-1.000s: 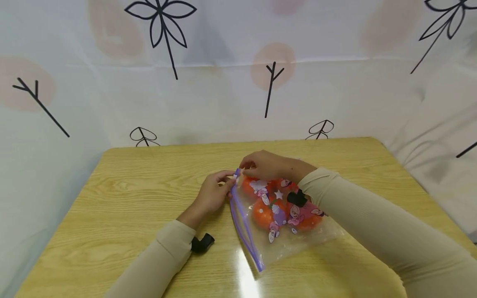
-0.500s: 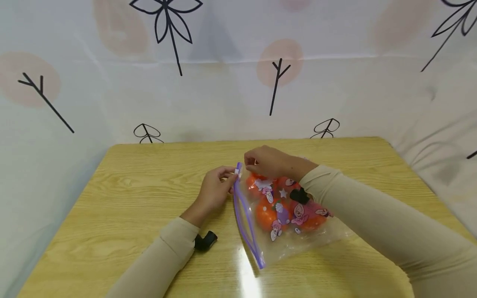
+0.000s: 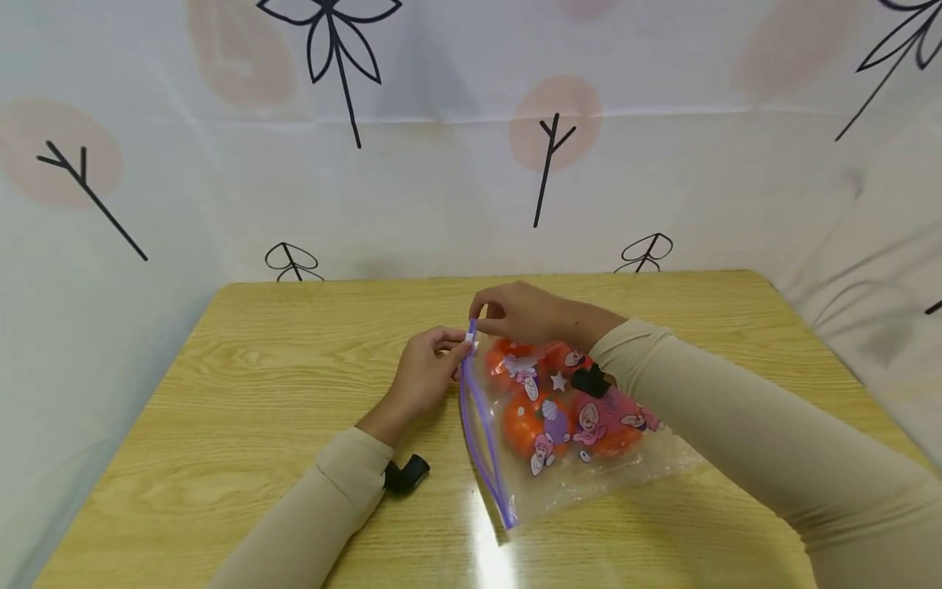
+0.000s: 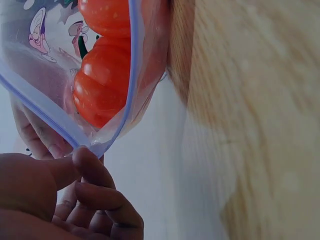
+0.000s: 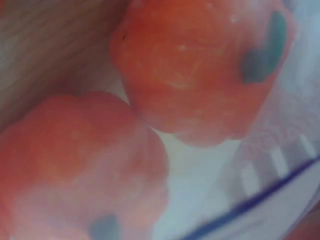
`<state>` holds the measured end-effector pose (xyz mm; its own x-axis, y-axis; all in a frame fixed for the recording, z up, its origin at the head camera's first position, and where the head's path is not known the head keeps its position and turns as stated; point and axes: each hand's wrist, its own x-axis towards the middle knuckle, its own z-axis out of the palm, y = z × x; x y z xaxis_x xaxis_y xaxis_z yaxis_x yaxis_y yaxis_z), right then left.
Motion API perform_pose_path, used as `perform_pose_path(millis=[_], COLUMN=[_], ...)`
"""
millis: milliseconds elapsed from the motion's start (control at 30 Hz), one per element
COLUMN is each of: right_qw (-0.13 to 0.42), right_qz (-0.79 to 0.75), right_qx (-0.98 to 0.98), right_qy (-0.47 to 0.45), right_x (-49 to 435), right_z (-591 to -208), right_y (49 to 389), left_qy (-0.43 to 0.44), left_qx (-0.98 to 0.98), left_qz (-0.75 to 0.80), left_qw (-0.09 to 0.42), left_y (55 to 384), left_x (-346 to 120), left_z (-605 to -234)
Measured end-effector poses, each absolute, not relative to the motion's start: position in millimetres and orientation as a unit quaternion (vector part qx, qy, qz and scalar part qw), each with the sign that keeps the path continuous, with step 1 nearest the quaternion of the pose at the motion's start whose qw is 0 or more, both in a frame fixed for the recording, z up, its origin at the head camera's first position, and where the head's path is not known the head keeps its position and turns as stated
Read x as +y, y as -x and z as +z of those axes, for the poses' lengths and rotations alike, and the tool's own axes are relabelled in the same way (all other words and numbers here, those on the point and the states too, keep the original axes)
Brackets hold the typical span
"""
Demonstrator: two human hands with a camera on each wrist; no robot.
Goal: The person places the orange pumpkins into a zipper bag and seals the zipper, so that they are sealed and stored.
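A clear zip bag (image 3: 548, 495) with a purple zip strip and cartoon print lies on the table. Inside are several orange-red, ribbed, pumpkin-shaped things (image 3: 526, 425) with green stems. My left hand (image 3: 425, 372) pinches the zip edge by the white slider (image 3: 469, 336) at the far corner; in the left wrist view its thumb and forefinger meet at the bag's corner. My right hand (image 3: 526, 312) reaches over the bag, thumb and forefinger pinching the zip's far end just beyond the slider. Nearer me, the zip strip's two sides stand apart. The right wrist view is hazy, showing two pumpkin shapes (image 5: 195, 65).
The wooden table (image 3: 294, 352) extends around the bag on all sides. A black wrist mount (image 3: 406, 474) sticks out from the left sleeve, another black mount (image 3: 590, 380) from the right. Behind the table hangs a pale printed cloth (image 3: 434, 196).
My right hand drew slightly back from the zip corner, then returned to the zip's end. The left hand keeps its pinch. The view has shifted a little.
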<state>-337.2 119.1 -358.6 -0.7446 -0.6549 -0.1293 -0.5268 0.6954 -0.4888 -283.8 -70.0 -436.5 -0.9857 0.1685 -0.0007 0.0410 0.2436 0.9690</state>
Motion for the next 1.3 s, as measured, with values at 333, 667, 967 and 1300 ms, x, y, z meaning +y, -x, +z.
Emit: perform_pose_path(millis=[333, 667, 967, 1300], right_qw=[0.135, 0.153, 0.146, 0.122], right_qz=[-0.232, -0.244, -0.257, -0.258], right_qx=[0.902, 0.900, 0.912, 0.927], right_qy=[0.339, 0.326, 0.285, 0.242], right_x=[112, 109, 107, 111], right_z=[-360, -359, -359, -361], right_y=[334, 332, 331, 336], left_qy=[-0.070, -0.076, -0.070, -0.076], left_qx=[0.787, 0.799, 0.801, 0.807], left_qz=[0.611, 0.595, 0.593, 0.583], left_qw=[0.054, 0.045, 0.048, 0.049], left_y=[285, 285, 282, 283], left_x=[-70, -69, -68, -65], left_z=[-436, -437, -433, -437])
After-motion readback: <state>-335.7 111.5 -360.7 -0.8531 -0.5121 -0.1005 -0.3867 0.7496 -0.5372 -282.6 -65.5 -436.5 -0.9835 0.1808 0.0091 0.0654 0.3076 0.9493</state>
